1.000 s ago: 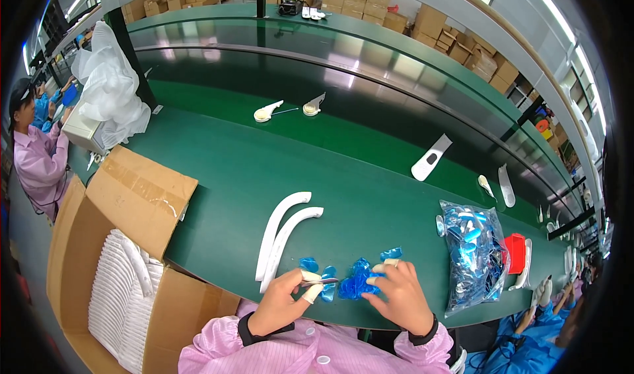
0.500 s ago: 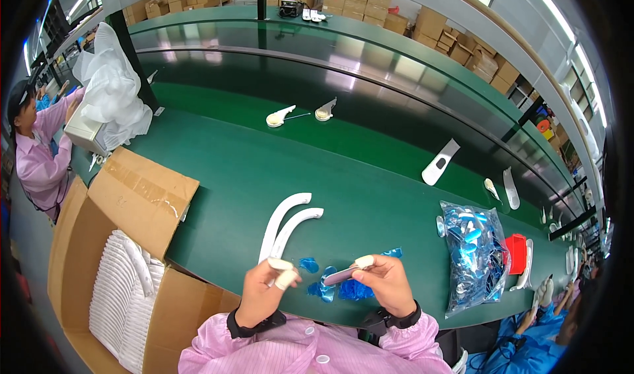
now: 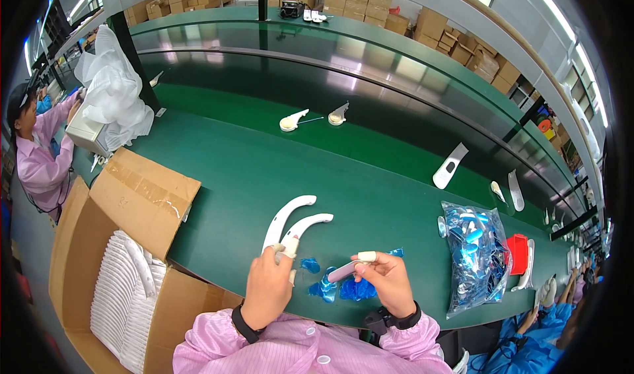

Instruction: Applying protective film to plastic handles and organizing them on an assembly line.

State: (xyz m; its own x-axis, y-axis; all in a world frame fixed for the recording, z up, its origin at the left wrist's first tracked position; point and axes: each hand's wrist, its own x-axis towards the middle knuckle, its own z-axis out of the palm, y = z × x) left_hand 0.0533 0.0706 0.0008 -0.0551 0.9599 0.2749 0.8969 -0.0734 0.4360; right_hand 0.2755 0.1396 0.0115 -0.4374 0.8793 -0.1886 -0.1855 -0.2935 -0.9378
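Note:
My left hand (image 3: 269, 285), in pale finger cots, closes on the lower end of a white curved plastic part (image 3: 309, 223). Beside it on the green table lies a matching white curved part (image 3: 287, 214), its lower end close to my fingers. My right hand (image 3: 391, 283), also with finger cots, pinches a slim pinkish-grey piece with a rounded end (image 3: 340, 272) between thumb and fingers. Under and around that piece are crumpled blue film scraps (image 3: 357, 290), with a smaller blue scrap (image 3: 310, 265) between my hands.
An open cardboard box (image 3: 168, 321) of stacked white curved parts stands at left. A clear bag of shiny blue pieces (image 3: 474, 258) lies right, beside a red bin (image 3: 518, 254). Beyond, a conveyor belt (image 3: 376, 139) carries white parts. Co-workers are at both sides.
My left hand has moved forward and taken hold of the nearer white curved part, which has shifted slightly right. My right hand barely moved. Parts on the belt have slid right.

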